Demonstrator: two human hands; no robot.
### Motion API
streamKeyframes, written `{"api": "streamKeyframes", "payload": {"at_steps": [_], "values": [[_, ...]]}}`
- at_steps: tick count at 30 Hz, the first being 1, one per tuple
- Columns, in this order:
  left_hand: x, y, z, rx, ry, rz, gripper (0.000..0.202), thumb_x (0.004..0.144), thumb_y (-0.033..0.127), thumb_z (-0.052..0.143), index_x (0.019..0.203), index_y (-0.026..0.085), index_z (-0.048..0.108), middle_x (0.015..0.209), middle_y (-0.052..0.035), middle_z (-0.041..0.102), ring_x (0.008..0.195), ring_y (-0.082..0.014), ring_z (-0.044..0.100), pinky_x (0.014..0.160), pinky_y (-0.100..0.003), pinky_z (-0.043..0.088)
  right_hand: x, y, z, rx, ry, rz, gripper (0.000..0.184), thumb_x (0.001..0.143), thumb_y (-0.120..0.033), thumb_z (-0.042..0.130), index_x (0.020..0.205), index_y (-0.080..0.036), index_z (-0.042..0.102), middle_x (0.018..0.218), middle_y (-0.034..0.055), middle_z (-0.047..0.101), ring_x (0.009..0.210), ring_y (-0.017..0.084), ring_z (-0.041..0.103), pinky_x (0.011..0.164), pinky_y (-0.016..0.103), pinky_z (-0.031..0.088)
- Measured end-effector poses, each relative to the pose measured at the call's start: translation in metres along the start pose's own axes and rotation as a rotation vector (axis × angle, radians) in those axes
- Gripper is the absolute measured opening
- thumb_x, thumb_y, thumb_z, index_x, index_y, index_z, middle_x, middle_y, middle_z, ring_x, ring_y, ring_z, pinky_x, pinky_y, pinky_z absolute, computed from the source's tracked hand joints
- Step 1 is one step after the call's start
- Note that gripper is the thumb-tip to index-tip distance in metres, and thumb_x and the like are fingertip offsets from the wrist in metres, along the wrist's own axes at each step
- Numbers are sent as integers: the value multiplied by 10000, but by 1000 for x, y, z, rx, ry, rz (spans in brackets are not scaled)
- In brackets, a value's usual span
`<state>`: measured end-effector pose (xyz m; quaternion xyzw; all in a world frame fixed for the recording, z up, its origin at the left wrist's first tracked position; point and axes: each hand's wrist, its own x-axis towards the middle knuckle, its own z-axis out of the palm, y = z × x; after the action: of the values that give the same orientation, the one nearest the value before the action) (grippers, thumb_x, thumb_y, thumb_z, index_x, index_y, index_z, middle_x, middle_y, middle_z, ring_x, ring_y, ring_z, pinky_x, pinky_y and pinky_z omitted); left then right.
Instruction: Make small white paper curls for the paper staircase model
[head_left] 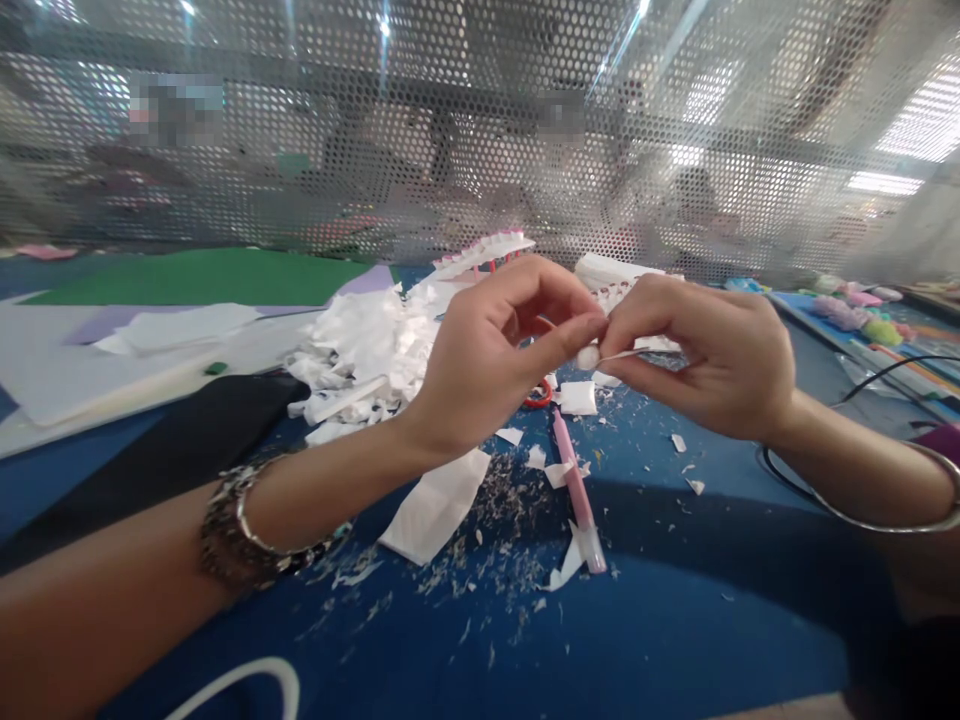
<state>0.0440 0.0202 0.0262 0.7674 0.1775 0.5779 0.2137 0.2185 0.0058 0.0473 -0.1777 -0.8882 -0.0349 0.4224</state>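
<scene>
Blue surface [675,620] littered with white paper scraps [360,350] near a pink plastic pen [576,490]; left hand [487,360] pinches a small white round piece [587,356], right hand [705,350] a thin white strip [628,353].

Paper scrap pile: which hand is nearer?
Left. The left hand sits just beside the paper scrap pile; the right hand is beyond it. Both pinch a white bit.

Looks forward and down from head height, close above left hand [487,350] and right hand [705,355] meeting over blue tabletop [675,600]; faces perforated metal screen [300,130] along far edge.
</scene>
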Motion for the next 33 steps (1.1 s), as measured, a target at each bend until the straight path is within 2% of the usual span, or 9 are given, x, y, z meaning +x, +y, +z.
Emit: {"api": "streamKeyframes", "payload": {"at_steps": [7, 9, 12, 16, 18, 21, 25, 30, 33], "values": [[-4, 10, 6, -123, 59, -173, 78, 772, 209, 613, 711, 162, 627, 626, 34, 618, 583, -66, 588, 527, -150, 492, -1, 0, 5, -109, 105, -69, 59, 764, -142, 580, 768, -176, 532, 703, -11, 596, 635, 74, 562, 604, 216, 494], [-7, 11, 9, -185, 75, -217, 67, 786, 194, 589, 759, 162, 641, 666, 29, 636, 608, -70, 606, 546, -152, 510, -2, 2, 7, -157, 152, -79, 47, 780, -167, 563, 766, -195, 528, 688, -21, 585, 617, 78, 553, 595, 227, 497], [-10, 11, 11, -256, 69, -224, 133, 826, 190, 528, 875, 184, 651, 836, 9, 670, 762, -103, 642, 667, -198, 546, -4, 5, 8, -195, 236, -82, 53, 779, -194, 560, 762, -228, 522, 678, -29, 573, 602, 92, 541, 577, 247, 500], [-12, 12, 11, -294, 4, -137, 256, 784, 164, 590, 1026, 243, 613, 957, 21, 657, 920, -132, 626, 780, -228, 541, -5, 3, 8, -224, 283, -85, 133, 714, -159, 620, 759, -243, 527, 675, -26, 575, 612, 109, 530, 576, 258, 495], [-11, 12, 10, -287, -28, -92, 343, 764, 149, 619, 1089, 252, 578, 955, 22, 653, 932, -123, 620, 809, -221, 532, -4, 2, 8, -216, 286, -84, 175, 679, -127, 644, 755, -233, 527, 671, -26, 578, 611, 106, 521, 576, 252, 489], [-11, 10, 9, -251, -16, -50, 397, 760, 145, 633, 1136, 236, 543, 938, 13, 657, 910, -112, 628, 806, -206, 529, -3, 3, 9, -132, 301, -88, 162, 680, -121, 644, 755, -211, 531, 665, -24, 573, 600, 95, 521, 556, 243, 476], [-7, 7, 5, -99, 12, 28, 389, 777, 151, 617, 1148, 233, 532, 925, 5, 667, 885, -123, 637, 763, -214, 534, -2, 9, 9, 27, 272, -34, 121, 718, -144, 623, 773, -227, 555, 695, -26, 601, 626, 101, 563, 552, 245, 486], [0, 6, -5, 109, 2, 317, 479, 769, 152, 625, 1196, 325, 491, 1054, 43, 642, 888, -131, 644, 844, -272, 506, -2, 9, 9, 204, 262, 41, 175, 667, -142, 674, 764, -231, 558, 713, -27, 627, 664, 120, 595, 588, 258, 523], [3, 10, -11, 211, -25, 347, 439, 761, 159, 637, 1154, 324, 538, 970, 55, 672, 876, -131, 648, 868, -266, 493, -3, 7, 10, 236, 266, 71, 174, 668, -163, 682, 757, -242, 555, 705, -32, 620, 677, 130, 598, 599, 268, 523]]}}
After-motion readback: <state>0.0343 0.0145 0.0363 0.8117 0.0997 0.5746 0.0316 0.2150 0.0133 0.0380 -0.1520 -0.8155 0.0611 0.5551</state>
